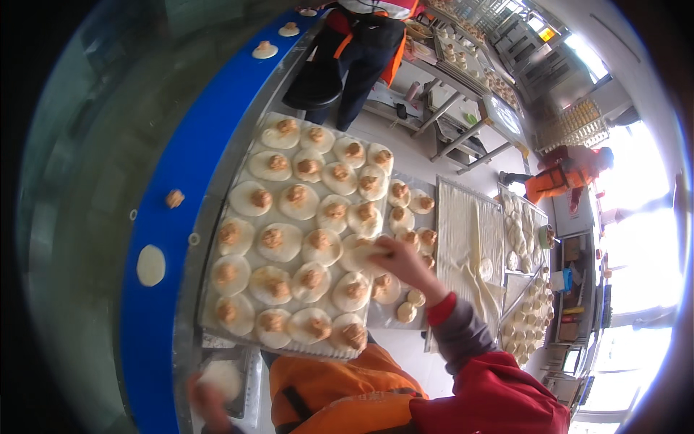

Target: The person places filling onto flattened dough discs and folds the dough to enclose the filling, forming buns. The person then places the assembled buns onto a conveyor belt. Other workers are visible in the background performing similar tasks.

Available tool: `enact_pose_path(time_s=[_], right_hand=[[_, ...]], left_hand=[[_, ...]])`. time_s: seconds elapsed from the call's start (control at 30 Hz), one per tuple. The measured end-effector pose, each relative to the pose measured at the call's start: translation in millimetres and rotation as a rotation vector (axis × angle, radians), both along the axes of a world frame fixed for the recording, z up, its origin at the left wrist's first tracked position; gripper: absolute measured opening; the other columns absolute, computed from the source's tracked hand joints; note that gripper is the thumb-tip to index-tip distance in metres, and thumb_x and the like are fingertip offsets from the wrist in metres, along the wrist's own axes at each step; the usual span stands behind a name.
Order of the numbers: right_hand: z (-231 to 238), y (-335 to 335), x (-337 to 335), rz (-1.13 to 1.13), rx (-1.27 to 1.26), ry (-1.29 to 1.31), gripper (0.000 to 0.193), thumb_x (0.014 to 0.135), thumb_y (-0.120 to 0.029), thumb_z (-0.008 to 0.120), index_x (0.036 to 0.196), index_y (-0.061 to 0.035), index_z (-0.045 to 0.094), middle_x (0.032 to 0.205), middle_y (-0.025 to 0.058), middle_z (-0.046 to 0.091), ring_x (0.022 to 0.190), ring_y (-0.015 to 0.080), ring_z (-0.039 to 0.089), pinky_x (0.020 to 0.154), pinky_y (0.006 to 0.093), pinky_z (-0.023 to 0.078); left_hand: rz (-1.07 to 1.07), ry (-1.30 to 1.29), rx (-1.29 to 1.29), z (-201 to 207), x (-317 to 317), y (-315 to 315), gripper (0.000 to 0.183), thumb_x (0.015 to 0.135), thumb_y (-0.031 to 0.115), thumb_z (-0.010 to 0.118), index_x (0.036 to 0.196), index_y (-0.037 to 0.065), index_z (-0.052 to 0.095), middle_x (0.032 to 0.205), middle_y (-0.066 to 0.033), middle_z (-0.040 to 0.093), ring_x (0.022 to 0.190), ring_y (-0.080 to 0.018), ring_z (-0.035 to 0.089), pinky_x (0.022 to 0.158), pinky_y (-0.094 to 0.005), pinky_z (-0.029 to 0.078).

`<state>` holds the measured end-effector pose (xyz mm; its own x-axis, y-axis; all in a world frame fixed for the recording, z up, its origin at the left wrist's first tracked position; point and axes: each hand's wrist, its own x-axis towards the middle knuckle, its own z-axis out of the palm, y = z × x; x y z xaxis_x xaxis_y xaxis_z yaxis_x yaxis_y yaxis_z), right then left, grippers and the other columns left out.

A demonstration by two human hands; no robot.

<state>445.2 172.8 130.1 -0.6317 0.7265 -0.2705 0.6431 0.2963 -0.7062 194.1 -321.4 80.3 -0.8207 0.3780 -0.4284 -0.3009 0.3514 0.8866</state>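
Observation:
A large cloth-covered tray (249, 148) in front of me carries rows of flat, pale dough rounds, most topped with a lump of brown filling (272, 238). Over the tray's right side, my right hand (406, 266) is closed, its fingertips pinching the edge of a dough round (356, 251); the fingers partly cover that round. Down at the lower left, my left hand (207, 400) is blurred and seems closed on a bare, whitish dough round (223, 379), below the tray's near corner.
Along the left runs a blue conveyor belt (163, 231), bearing a bare dough round (151, 265) and a filling lump (174, 198). Another tray of filled rounds (399, 194) adjoins on the right, beside a cloth-covered board (463, 224). One person (369, 54) stands beyond; another (567, 173) is farther right.

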Motion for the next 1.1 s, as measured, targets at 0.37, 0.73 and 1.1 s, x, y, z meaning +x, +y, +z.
enact_pose_path(time_s=[0.37, 0.73, 1.1], right_hand=[[-134, 205, 150, -0.217, 0.126, -0.148, 0.036, 0.092, -0.035, 0.062, 0.113, -0.0048, 0.064, 0.088, 0.0131, 0.069, 0.078, 0.0261, 0.066, 0.069, 0.0398, 0.053], [-104, 186, 147, -0.019, 0.608, -0.085, 0.022, 0.086, -0.020, 0.068, 0.103, -0.0060, 0.068, 0.092, 0.0147, 0.068, 0.083, 0.0372, 0.065, 0.073, 0.0436, 0.053], [-46, -68, -241, 0.773, -0.202, 0.410, 0.024, 0.095, -0.002, 0.059, 0.119, -0.0031, 0.062, 0.110, 0.0091, 0.069, 0.104, 0.0174, 0.066, 0.084, 0.0317, 0.055]], left_hand=[[-1.039, 0.671, 0.149, -5, 189, 541, 0.019, 0.089, 0.022, 0.064, 0.094, 0.004, 0.064, 0.086, -0.0161, 0.065, 0.080, -0.0344, 0.064, 0.070, -0.0436, 0.051], [-1.087, 1.376, -0.177, -54, 204, 585, 0.060, 0.082, 0.022, 0.062, 0.137, 0.000, 0.048, 0.125, -0.0133, 0.055, 0.122, -0.0331, 0.049, 0.105, -0.0527, 0.036], [0.152, 1.159, -0.818, -9, -108, 77, 0.048, 0.082, 0.021, 0.072, 0.127, 0.010, 0.059, 0.125, -0.0178, 0.057, 0.122, -0.0395, 0.049, 0.099, -0.0542, 0.040]])
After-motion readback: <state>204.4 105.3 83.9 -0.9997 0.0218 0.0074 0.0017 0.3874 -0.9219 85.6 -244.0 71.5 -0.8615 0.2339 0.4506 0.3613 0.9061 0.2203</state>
